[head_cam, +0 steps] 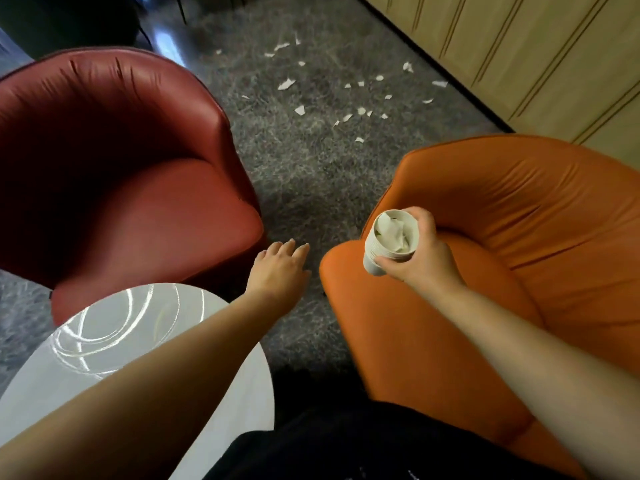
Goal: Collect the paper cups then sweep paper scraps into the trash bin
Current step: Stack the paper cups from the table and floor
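Note:
My right hand (420,252) grips a stack of nested white paper cups (388,242) over the front of the orange armchair; crumpled paper fills the top cup. My left hand (278,268) reaches forward over the carpet between the two chairs, fingers straight, holding nothing. Several white paper scraps (346,98) lie scattered on the grey carpet farther ahead. No trash bin is in view.
A dark red armchair (121,174) stands at left and an orange armchair (502,254) at right, with a strip of grey carpet (304,181) between them. A round white table (138,341) sits at lower left. Wooden wall panels (536,57) run along the upper right.

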`<move>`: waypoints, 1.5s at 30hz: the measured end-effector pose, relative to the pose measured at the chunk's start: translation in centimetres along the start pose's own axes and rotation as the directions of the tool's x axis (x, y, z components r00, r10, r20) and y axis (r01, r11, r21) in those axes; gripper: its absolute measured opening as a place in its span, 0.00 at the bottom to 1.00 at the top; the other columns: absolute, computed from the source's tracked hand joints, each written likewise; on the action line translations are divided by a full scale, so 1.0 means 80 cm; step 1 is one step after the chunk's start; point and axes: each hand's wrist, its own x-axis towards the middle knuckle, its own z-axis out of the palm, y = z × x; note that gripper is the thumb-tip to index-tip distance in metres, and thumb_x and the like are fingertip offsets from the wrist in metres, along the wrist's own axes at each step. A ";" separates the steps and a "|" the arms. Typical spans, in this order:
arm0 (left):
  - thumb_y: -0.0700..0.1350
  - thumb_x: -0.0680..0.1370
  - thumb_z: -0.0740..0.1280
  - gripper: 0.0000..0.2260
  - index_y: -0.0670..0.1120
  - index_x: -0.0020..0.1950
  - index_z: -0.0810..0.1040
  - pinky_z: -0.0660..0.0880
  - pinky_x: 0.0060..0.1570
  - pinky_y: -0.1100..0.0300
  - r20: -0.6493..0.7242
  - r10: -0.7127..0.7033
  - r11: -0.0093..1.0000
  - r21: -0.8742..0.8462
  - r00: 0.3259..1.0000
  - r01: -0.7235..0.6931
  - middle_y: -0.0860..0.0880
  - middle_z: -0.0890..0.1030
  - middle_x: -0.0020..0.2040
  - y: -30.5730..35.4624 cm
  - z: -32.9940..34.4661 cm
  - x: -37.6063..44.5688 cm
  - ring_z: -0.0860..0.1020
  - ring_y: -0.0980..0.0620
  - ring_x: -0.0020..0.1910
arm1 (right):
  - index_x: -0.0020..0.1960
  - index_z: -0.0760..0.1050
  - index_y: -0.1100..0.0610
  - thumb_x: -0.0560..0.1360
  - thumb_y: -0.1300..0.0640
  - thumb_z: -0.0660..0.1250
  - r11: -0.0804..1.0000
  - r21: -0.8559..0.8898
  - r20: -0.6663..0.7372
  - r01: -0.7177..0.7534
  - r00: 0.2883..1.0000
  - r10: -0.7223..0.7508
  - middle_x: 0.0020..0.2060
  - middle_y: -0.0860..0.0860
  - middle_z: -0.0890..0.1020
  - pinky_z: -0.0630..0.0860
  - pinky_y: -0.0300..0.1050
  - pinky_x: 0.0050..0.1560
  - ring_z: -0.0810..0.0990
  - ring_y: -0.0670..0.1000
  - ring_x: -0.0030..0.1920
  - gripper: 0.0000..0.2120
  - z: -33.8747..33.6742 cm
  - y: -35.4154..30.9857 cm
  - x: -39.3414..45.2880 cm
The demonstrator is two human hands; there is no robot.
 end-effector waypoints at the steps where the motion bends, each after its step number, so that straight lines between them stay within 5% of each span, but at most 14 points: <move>1: 0.55 0.81 0.59 0.27 0.52 0.79 0.57 0.58 0.71 0.49 -0.002 0.004 1.000 0.004 1.000 -0.004 0.46 0.60 0.78 0.005 -0.006 0.011 0.58 0.45 0.76 | 0.59 0.62 0.38 0.59 0.54 0.80 1.000 0.009 0.001 0.002 1.000 -0.002 0.47 0.32 0.74 0.65 0.19 0.39 0.74 0.31 0.44 0.37 -0.005 0.002 0.010; 9: 0.55 0.82 0.58 0.26 0.52 0.78 0.57 0.59 0.71 0.48 0.016 0.025 1.000 0.015 1.000 -0.026 0.46 0.59 0.78 0.029 -0.030 0.079 0.57 0.44 0.76 | 0.58 0.60 0.37 0.59 0.54 0.80 0.999 0.045 -0.030 -0.005 1.000 0.006 0.51 0.30 0.72 0.65 0.19 0.42 0.71 0.25 0.49 0.38 -0.023 0.015 0.068; 18: 0.54 0.81 0.58 0.25 0.52 0.78 0.59 0.59 0.72 0.48 0.071 0.087 0.995 0.036 0.994 -0.089 0.46 0.60 0.78 0.011 -0.045 0.194 0.58 0.45 0.76 | 0.64 0.66 0.48 0.58 0.55 0.81 1.000 0.002 -0.087 -0.025 0.996 0.025 0.51 0.40 0.76 0.65 0.22 0.41 0.75 0.40 0.46 0.39 -0.018 0.013 0.171; 30: 0.54 0.82 0.58 0.25 0.53 0.78 0.58 0.57 0.72 0.47 0.115 0.263 0.957 0.095 0.958 -0.274 0.46 0.60 0.78 -0.139 -0.121 0.445 0.57 0.43 0.76 | 0.61 0.66 0.46 0.59 0.57 0.81 0.992 0.002 -0.221 -0.128 0.967 0.125 0.46 0.34 0.74 0.64 0.19 0.41 0.72 0.37 0.45 0.37 0.087 -0.046 0.394; 34: 0.56 0.82 0.58 0.25 0.54 0.78 0.58 0.57 0.72 0.47 0.120 0.289 0.949 0.093 0.950 -0.300 0.47 0.59 0.78 -0.191 -0.147 0.504 0.57 0.44 0.76 | 0.63 0.65 0.45 0.59 0.55 0.81 0.987 0.030 -0.237 -0.159 0.958 0.162 0.51 0.40 0.76 0.67 0.26 0.42 0.76 0.42 0.49 0.38 0.131 -0.076 0.468; 39: 0.53 0.82 0.57 0.24 0.53 0.77 0.59 0.55 0.73 0.49 0.093 0.296 0.951 0.068 0.951 -0.302 0.46 0.60 0.78 -0.228 -0.171 0.560 0.56 0.44 0.76 | 0.60 0.62 0.36 0.59 0.54 0.80 0.990 0.035 -0.248 -0.135 0.959 0.140 0.49 0.35 0.75 0.65 0.19 0.41 0.74 0.38 0.47 0.38 0.166 -0.096 0.546; 45: 0.51 0.82 0.56 0.24 0.52 0.78 0.57 0.53 0.73 0.48 0.056 0.255 0.966 0.029 0.965 -0.257 0.46 0.57 0.79 -0.255 -0.196 0.633 0.54 0.44 0.77 | 0.63 0.63 0.40 0.60 0.53 0.80 0.991 0.004 -0.178 -0.132 0.975 0.130 0.47 0.35 0.75 0.65 0.20 0.38 0.75 0.42 0.45 0.38 0.188 -0.102 0.631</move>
